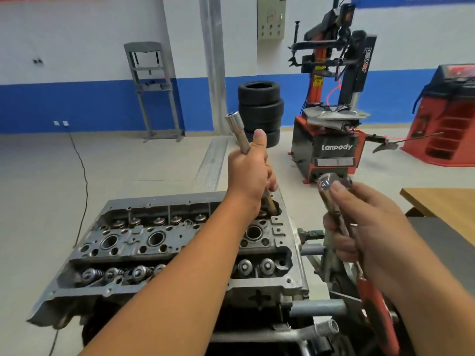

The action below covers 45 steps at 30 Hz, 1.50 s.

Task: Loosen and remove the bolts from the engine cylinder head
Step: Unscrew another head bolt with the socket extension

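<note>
A: Where's the work at?

B: The cylinder head (164, 242) sits on its stand in front of the person, valve springs showing. The left hand (250, 170) is wrapped round a long extension bar (240, 140), socket end up, lower end dropping into a bolt well at the head's far right corner.

A: And the other hand?

B: The right hand (370, 227) grips a ratchet wrench (341, 201) — fingers curled round the steel shank, chrome head up, red handle (372, 301) trailing below the palm. It isn't joined to the bar yet.

A: How will the bolt handle?

B: Stiff, I'd judge. Head bolts are steel and torqued hard, so breaking one free wants a long lever — better to hold the red handle than the shank. Bare chrome may slip in an oily hand. The bar should stay square in its well, steadied mid-length, or it could cam off the bolt. I can't see the bolt itself.
</note>
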### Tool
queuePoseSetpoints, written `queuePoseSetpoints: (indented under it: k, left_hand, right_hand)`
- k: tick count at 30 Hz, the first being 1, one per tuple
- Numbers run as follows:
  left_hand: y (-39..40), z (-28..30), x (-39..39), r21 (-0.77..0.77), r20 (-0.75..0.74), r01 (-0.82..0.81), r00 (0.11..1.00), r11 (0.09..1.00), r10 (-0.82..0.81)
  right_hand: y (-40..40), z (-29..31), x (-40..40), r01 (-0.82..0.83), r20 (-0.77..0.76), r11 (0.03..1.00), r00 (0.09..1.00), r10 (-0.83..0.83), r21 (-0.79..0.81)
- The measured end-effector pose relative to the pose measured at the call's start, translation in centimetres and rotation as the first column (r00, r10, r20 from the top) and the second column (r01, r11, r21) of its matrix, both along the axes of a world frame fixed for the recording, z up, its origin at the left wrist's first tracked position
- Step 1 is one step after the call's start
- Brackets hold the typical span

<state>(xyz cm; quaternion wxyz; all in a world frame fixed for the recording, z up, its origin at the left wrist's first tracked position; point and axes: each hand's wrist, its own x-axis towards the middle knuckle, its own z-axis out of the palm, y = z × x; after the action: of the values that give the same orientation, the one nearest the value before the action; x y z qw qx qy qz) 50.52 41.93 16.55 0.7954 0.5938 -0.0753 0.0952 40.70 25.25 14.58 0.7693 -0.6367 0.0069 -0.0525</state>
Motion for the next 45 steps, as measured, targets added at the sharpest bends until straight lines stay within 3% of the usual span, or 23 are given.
queuePoseSetpoints:
  k: [4, 12, 17, 26, 31, 37, 42, 45]
  left_hand:
    - [-0.6, 0.4, 0.1, 0.077, 0.045, 0.019, 0.999, 0.997, -0.023]
    - [-0.2, 0.5, 0.7, 0.011, 0.048, 0.049, 0.998, 0.999, -0.05]
    - [-0.1, 0.1, 0.8, -0.006, 0.015, 0.167, 0.986, 0.986, -0.167]
    - [0.0, 0.2, 0.8, 0.052, 0.074, 0.22, 0.972, 0.974, -0.224]
    - [-0.6, 0.3, 1.0, 0.07, 0.072, 0.19, 0.978, 0.979, -0.195]
    - [-1.5, -0.1, 0.6, 0.14, 0.172, 0.101, 0.977, 0.985, -0.125]
    - [-0.7, -0.3, 0.4, 0.156, 0.227, 0.25, 0.932, 0.955, -0.281]
    - [-0.9, -0.1, 0.4, 0.169, 0.213, 0.234, 0.94, 0.957, -0.267]
  right_hand:
    - [0.0, -0.9, -0.1, 0.061, -0.015, 0.997, 0.998, -0.06, 0.045]
    - [-0.6, -3.9, -0.6, 0.199, -0.076, 0.972, 0.979, -0.19, 0.126]
    - [-0.7, -5.2, -0.3, 0.235, -0.12, 0.963, 0.968, -0.22, 0.13]
    - [-0.5, -6.4, -0.6, 0.259, -0.089, 0.955, 0.965, -0.248, 0.143]
    - [-0.2, -6.9, -0.9, 0.269, -0.091, 0.956, 0.962, -0.259, 0.116]
    - [0.8, -7.0, -1.5, 0.289, -0.115, 0.953, 0.954, -0.278, 0.094]
    - [1.4, -6.8, -1.9, 0.313, -0.103, 0.947, 0.947, -0.305, 0.068]
    - [1.6, -6.2, -2.2, 0.348, -0.053, 0.937, 0.936, -0.349, -0.026]
